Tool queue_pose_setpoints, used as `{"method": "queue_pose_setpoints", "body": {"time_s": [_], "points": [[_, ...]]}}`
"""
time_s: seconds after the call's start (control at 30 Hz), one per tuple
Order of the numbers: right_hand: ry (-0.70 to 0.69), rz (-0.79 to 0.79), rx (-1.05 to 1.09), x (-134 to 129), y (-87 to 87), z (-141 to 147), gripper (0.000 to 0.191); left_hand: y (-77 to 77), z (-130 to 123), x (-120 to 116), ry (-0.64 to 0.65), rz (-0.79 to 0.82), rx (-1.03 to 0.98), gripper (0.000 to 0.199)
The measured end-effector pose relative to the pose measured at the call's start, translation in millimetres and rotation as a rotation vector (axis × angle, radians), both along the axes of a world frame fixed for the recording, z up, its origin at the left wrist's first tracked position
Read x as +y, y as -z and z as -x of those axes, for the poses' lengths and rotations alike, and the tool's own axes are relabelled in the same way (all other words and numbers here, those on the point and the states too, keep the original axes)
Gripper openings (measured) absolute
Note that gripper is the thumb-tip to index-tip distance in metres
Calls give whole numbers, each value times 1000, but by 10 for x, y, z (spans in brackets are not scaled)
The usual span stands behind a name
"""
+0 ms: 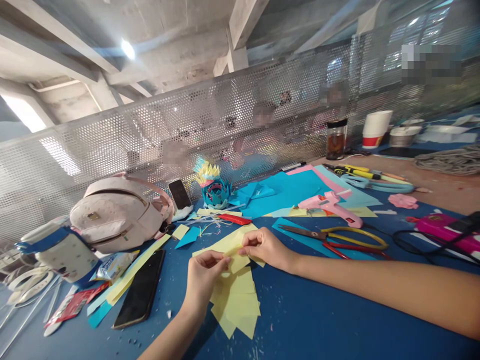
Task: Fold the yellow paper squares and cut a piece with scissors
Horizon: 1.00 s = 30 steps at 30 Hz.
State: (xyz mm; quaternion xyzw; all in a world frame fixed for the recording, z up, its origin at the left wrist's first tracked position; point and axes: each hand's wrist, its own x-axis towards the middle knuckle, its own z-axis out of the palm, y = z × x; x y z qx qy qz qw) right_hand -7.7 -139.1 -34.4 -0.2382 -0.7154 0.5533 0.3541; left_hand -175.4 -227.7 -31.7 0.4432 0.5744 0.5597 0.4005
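Observation:
Between my two hands is a small piece of yellow paper (236,261), pinched at its left edge by my left hand (205,275) and at its upper right by my right hand (268,248). Both hands have thumb and fingers pressed together. Beneath them, several yellow paper pieces (238,305) lie overlapping on the blue table (307,315). To the right of my right hand rest scissors (337,237) with yellow and red handles, partly over a blue paper strip. A red utility knife (235,219) lies just beyond the yellow paper.
A pink glue gun (332,206) lies behind the scissors, near blue paper sheets (281,190). A folded-paper figure (213,187) stands at the back. On the left are a black phone (140,290), a pale pink backpack (118,215) and a white-and-blue pouch (67,255). A perforated metal screen (150,140) runs behind.

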Motion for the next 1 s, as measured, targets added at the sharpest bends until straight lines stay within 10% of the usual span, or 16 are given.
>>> {"method": "queue_pose_setpoints", "body": {"time_s": [1.0], "points": [[-43, -114, -52, -42, -39, -24, 38, -23, 24, -5, 60, -28, 43, 16]]}}
